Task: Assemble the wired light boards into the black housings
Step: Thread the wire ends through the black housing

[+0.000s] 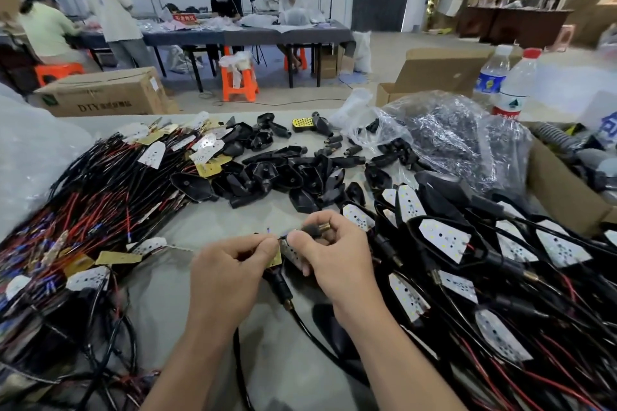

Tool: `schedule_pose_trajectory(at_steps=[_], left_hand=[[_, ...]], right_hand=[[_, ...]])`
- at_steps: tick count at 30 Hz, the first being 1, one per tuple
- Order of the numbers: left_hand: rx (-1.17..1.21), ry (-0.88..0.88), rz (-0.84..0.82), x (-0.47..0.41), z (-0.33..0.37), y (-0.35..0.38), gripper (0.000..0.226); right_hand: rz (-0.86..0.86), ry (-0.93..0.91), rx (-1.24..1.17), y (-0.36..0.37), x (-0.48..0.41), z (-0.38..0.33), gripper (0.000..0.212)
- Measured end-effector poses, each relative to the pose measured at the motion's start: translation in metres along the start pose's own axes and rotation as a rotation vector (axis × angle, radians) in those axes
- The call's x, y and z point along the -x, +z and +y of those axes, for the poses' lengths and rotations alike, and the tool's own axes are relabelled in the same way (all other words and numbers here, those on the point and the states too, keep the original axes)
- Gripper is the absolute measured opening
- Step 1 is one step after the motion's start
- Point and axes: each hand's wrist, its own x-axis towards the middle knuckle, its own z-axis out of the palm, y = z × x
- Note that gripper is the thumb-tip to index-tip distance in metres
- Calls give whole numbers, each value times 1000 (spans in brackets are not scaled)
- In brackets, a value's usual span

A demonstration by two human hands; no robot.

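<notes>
My left hand (230,264) pinches a wired light board (288,252) by its wire ends, low in the middle of the table. My right hand (334,250) grips a black housing (315,229) with a brass stem tip, pressed against the same board. A pile of loose wired light boards (100,197) with red and black wires lies at the left. Empty black housings (283,173) are heaped in the middle behind my hands. Assembled housings with boards (444,237) and black cables are stacked at the right.
A crumpled plastic bag (450,133) with more black parts lies at the back right, beside two water bottles (510,87) and open cardboard boxes (567,190). A black cable (300,320) runs under my wrists. Other people work at a far table (250,33).
</notes>
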Motion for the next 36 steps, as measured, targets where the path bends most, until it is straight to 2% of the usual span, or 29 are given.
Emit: schedule_pose_trajectory(at_steps=[3, 7, 12, 16, 21, 26, 33, 36], left_hand=[[53, -52, -72, -1, 0, -4, 39], [126, -114, -148, 0, 0, -14, 39], [152, -102, -181, 3, 4, -16, 35], [139, -80, -156, 2, 4, -16, 32], [135, -80, -104, 1, 4, -18, 37], [81, -89, -116, -1, 0, -18, 36], [9, -66, -41, 1, 0, -16, 39], [50, -52, -89, 2, 1, -14, 40]], right_hand=[[4, -14, -14, -1, 2, -4, 11], [45, -25, -56, -1, 2, -8, 13], [-99, 57, -178, -1, 6, -11, 16], [-157, 66, -157, 0, 9, -9, 18], [-26, 1, -184, -1, 4, -7, 22], [-159, 18, -69, -3, 6, -4, 23], [-223, 1, -59, -2, 9, -3, 20], [-190, -33, 24, -1, 8, 1, 19]])
